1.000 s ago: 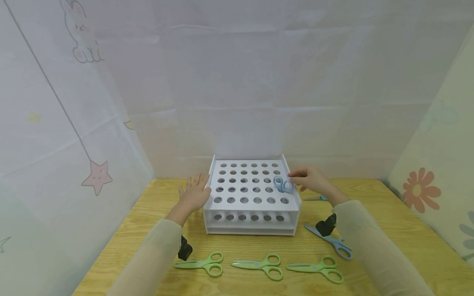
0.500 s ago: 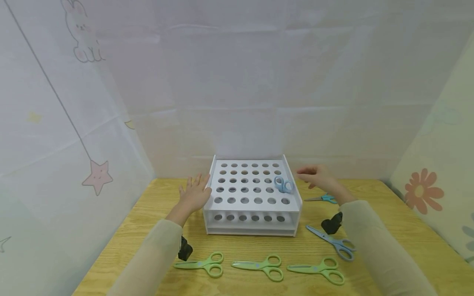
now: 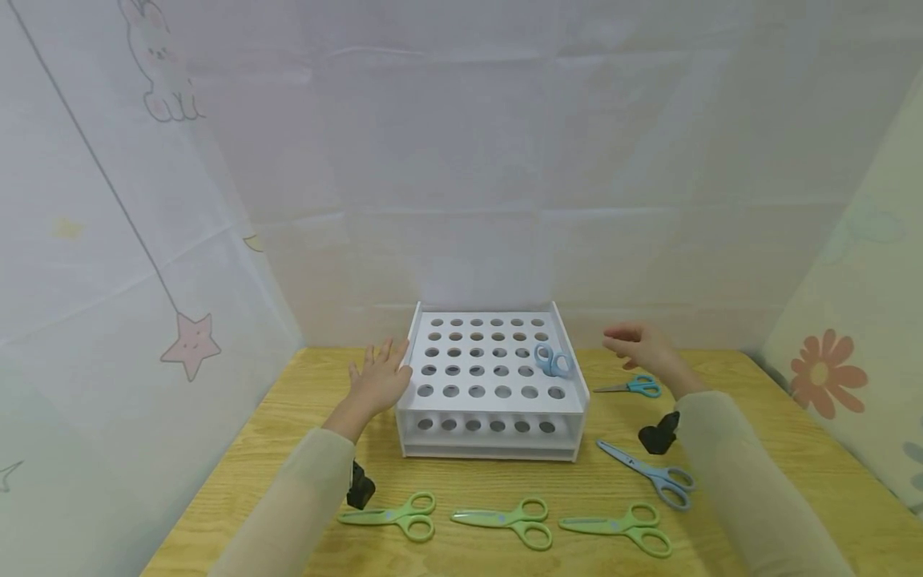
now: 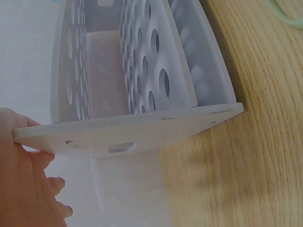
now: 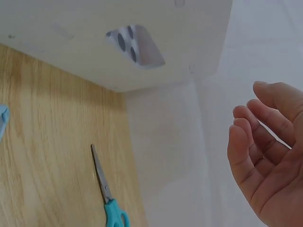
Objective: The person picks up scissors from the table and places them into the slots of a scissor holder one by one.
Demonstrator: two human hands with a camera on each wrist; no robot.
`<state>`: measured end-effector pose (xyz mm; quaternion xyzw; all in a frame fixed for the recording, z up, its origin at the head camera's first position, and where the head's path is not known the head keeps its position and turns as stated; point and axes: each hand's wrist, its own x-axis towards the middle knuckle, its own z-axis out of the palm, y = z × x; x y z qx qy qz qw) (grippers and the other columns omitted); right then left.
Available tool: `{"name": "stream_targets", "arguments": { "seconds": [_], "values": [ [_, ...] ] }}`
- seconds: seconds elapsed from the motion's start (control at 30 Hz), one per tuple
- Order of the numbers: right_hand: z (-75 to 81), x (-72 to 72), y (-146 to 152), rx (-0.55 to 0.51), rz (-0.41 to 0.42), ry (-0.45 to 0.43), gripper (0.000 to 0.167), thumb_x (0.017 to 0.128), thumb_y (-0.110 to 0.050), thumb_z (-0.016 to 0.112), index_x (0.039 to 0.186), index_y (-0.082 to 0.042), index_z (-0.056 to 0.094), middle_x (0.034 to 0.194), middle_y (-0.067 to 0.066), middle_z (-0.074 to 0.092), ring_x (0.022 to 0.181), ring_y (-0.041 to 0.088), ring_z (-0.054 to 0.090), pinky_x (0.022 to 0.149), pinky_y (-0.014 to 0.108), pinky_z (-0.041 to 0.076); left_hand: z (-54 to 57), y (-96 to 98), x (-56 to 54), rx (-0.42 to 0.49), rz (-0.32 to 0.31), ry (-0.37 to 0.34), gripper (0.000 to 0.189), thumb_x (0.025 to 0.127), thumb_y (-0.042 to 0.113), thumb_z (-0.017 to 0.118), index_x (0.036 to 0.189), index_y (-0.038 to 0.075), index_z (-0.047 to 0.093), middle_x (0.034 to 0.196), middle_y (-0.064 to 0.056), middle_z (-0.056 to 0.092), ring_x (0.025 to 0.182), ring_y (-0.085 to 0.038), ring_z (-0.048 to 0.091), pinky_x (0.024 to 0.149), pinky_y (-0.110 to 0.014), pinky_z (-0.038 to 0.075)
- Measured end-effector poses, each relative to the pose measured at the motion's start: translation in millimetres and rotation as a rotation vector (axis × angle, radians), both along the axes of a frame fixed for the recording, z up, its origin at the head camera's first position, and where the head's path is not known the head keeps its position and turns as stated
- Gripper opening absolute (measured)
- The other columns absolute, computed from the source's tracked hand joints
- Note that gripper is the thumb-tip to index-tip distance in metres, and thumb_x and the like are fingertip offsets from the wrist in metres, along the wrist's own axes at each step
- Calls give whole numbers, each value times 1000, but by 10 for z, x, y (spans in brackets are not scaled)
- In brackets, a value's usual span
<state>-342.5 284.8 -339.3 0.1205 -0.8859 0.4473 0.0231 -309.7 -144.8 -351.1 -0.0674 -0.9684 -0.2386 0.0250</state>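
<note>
A white tiered rack (image 3: 512,410) with rows of round holes stands on the table. My left hand (image 3: 378,381) holds the upper edge of its left side panel (image 4: 109,135); in the left wrist view the edge lies between thumb and fingers. Light-blue scissors (image 3: 554,362) stand in a hole near the right side, loops up. My right hand (image 3: 645,353) hovers right of the rack, fingers loosely bent and nothing in them. Below it, turquoise-handled scissors (image 5: 113,213) lie on the table, bare metal blades toward the rack.
Blue scissors (image 3: 652,474) lie slantwise at the rack's front right. Along the front of the wooden table (image 3: 274,465) lie three pairs of green scissors (image 3: 392,515), loops to the right. A pale cloth wall (image 3: 461,176) rises behind the rack.
My right hand has let go of the light-blue scissors' loops and moved right, away from the rack. The turquoise-handled scissors now show fully. My left hand has stayed put.
</note>
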Motion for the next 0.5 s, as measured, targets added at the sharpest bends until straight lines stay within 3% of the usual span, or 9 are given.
{"name": "stream_targets", "arguments": {
  "seconds": [0.27, 0.5],
  "values": [
    [-107, 7, 126, -7, -15, -9, 53, 93, -30, 55, 128, 9, 46, 116, 27, 52, 91, 32, 54, 71, 41, 53, 0, -1, 5, -5, -1, 2, 56, 95, 33, 28, 148, 19, 19, 152, -11, 5, 135, -40, -6, 98, -63, -12],
    [-182, -9, 207, -24, -64, -42, 57, 92, -34, 54, 130, 8, 43, 121, 29, 49, 97, 35, 52, 70, 37, 52, 9, -3, 11, -5, -1, 16, 55, 95, 32, 28, 148, 17, 21, 152, -13, 7, 135, -42, -4, 98, -64, -11]
  ]
}}
